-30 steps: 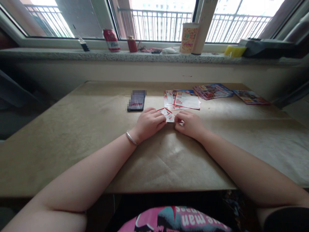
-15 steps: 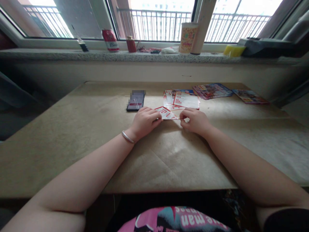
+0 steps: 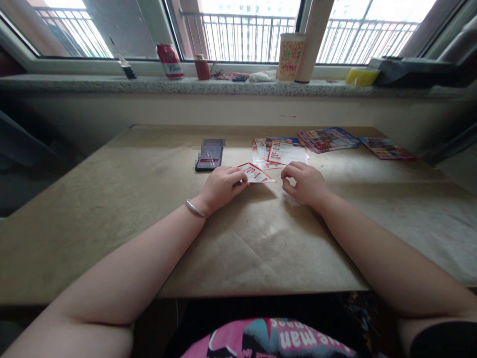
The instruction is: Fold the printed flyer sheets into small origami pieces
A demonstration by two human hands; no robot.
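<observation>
My left hand (image 3: 225, 185) pinches the left end of a folded white leaflet with red print (image 3: 257, 174). The leaflet narrows to a point on the right and is held just over the table. My right hand (image 3: 304, 185) is a short way right of that point, touching no paper; its thumb and forefinger curve with a gap between them. Beyond the hands lie loose printed sheets (image 3: 286, 154), white with red headings and overlapping. A phone (image 3: 209, 158) with a lit screen rests flat behind my left hand.
Colourful flyers (image 3: 330, 139) are stacked at the back right of the table (image 3: 112, 219), with another small pile (image 3: 387, 148) beside them. Along the windowsill (image 3: 223, 86) stand a red and white can (image 3: 170, 61), a red bottle (image 3: 201, 68), a paper cup (image 3: 289, 57) and a yellow block (image 3: 362, 77).
My right hand has let go of the leaflet's right tip and drawn slightly right, its fingers parting. The left hand keeps hold of the leaflet in nearly the same spot.
</observation>
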